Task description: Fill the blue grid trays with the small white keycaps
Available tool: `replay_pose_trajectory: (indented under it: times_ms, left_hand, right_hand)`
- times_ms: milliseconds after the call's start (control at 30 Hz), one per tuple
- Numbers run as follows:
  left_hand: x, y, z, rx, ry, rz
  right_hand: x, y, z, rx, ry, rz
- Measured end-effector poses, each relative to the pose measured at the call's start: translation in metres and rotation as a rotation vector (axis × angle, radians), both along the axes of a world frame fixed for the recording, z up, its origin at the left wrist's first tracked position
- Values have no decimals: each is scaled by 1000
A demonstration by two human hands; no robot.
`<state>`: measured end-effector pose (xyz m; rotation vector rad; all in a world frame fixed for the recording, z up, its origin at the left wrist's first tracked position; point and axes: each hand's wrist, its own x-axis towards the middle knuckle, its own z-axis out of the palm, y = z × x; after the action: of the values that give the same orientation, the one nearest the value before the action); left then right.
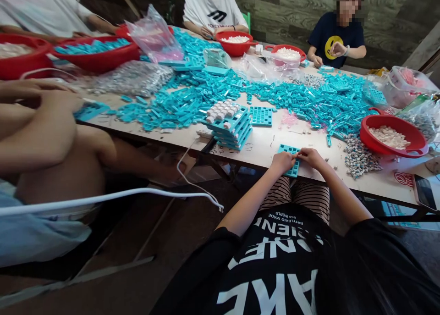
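Tray (290, 161), a small blue grid, lay at the near edge of the bench (261, 145), and we held it with both hands. Our left hand (282, 163) gripped its left side, fingers curled over it. Our right hand (310, 157) pinched at its top right corner, fingertips pressed together; whether a piece sat between them we could not tell. Left of the tray stood a stack of blue trays (229, 124), the top one partly filled with white pieces. Right of the tray sat a red bowl (392, 137) of white pieces. Beyond the tray spread a heap of loose blue parts (295, 97). Other people sat across from the tray.
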<state>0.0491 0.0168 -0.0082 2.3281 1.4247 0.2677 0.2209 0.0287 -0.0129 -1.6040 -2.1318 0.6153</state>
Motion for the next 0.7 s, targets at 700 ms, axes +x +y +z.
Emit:
replay_pose_trajectory:
  times_ms: [700]
  left_hand:
    - [21, 0, 22, 31, 183, -191]
  right_hand:
    - [92, -41, 23, 293, -208, -334]
